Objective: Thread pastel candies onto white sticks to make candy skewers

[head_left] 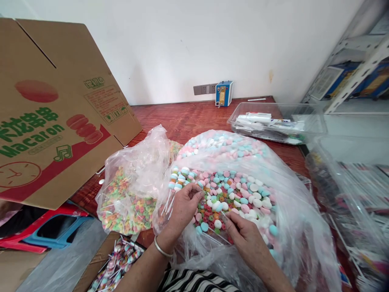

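Note:
My left hand (187, 205) is closed in a pinch above the candies, and whatever lies between its fingertips is too small to make out. My right hand (244, 233) pinches what looks like a thin white stick (223, 213). Under both hands, a large clear plastic bag (291, 194) lies open, full of pink, blue and white round candies (247, 196) mixed with red, green and orange ring candies (209, 215). Just beyond my left hand, several candy skewers (181, 178) with white sticks lie side by side. More loose white sticks (214, 238) lie near my right hand.
Left of it sits a plastic bag of ring candies (130, 202). A cardboard box (60, 105) stands at the left, with wrapped lollipops (118, 261) in a box below. A clear tray (273, 121) of packets is behind right, and a blue device (224, 94) stands by the wall.

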Tool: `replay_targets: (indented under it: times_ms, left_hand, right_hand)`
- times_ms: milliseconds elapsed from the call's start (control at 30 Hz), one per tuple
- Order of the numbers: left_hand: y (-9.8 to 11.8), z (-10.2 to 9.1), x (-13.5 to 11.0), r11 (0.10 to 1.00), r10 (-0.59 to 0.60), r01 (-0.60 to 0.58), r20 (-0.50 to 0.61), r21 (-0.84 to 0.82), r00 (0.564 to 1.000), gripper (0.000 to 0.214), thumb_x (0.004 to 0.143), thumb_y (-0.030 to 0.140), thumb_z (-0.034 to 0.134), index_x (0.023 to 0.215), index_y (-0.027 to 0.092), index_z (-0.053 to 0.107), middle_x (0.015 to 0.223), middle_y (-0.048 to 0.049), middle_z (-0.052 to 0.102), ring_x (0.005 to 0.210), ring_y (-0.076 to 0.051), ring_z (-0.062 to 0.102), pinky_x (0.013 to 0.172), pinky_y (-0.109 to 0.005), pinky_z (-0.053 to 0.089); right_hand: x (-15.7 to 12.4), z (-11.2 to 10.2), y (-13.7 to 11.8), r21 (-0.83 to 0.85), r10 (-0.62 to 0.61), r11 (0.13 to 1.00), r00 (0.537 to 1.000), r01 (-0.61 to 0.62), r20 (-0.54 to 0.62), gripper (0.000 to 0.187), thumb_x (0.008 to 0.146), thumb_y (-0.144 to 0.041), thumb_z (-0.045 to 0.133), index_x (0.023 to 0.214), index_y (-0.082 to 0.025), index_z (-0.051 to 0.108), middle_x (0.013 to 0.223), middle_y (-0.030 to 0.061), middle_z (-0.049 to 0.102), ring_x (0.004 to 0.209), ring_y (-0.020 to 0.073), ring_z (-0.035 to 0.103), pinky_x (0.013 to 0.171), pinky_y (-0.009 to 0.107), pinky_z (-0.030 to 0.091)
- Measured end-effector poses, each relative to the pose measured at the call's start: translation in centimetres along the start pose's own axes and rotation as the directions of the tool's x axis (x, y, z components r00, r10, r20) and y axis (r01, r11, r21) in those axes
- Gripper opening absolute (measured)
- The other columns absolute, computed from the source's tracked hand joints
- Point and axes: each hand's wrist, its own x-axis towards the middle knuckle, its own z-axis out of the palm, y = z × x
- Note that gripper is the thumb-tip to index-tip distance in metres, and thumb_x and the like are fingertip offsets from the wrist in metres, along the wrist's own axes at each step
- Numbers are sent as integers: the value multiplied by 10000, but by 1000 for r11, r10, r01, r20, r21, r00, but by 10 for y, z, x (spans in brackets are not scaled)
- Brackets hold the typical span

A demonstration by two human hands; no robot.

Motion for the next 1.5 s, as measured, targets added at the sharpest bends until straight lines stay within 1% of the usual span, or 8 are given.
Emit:
replay_targets:
  times_ms: [167,500,733,1000,1133,1267,1367,1500]
  left_hand:
    - [-1,4,6,865,-187,216,108,-453,976,189,745,330,718,752,165,626,708,6,634,662,-130,608,672,-261,504]
    - [-7,24,0,969,38,-62,-103,-240,994,110,747,284,712,741,177,688,781,-19,673,775,-155,610,745,-264,476]
    - [-2,41,5,574,-275,325,197,-751,941,399,665,395,817,961,169,673,899,-39,679,762,-137,616,700,-246,492]
    - [5,70,-11,540,-192,382,332,-750,923,270,730,392,770,781,142,680,737,-11,628,698,-116,555,654,-215,430]
    - [3,72,-12,759,-141,292,290,-582,946,274,822,421,661,774,152,655,731,-4,617,706,-131,546,667,-234,424]
    - [6,54,15,995,90,-83,131,-61,987,323,964,379,422,903,181,669,820,-31,654,796,-175,589,752,-294,450]
    - [5,47,45,843,334,-373,167,387,928,233,942,188,429,973,188,660,984,-71,659,931,-205,590,841,-332,449]
    - [1,59,70,497,305,-480,373,723,876,259,856,25,444,957,163,638,1024,-106,639,958,-226,589,825,-332,464]
  right_hand:
    - [0,3,4,-15,5,1000,1000,-5,3,336,967,-398,400,714,-211,516,668,-17,558,645,159,520,604,243,370]
    - [2,12,8,-79,11,997,995,-18,-100,363,973,-377,376,662,-213,468,645,-7,556,619,164,520,591,259,356]
    - [1,11,5,-72,-51,997,983,39,-178,294,960,-308,371,733,-208,529,733,21,609,698,180,573,651,263,410]
    - [4,8,11,11,-40,999,977,44,-211,289,960,-333,359,919,-200,612,880,55,679,823,207,630,733,265,466]
    - [8,7,9,48,-39,997,967,53,-251,268,952,-331,365,885,-208,593,840,37,666,773,193,612,706,254,464]
    - [10,-3,11,9,-7,1000,930,10,-367,285,925,-372,408,706,-219,508,638,-13,551,615,172,535,578,239,403]
    - [10,-12,13,17,16,1000,884,-9,-467,307,912,-407,415,687,-215,495,608,-23,503,591,165,502,552,237,377]
    - [8,-20,16,40,23,999,869,-3,-495,315,907,-412,425,685,-205,507,623,-18,496,610,162,489,560,238,377]
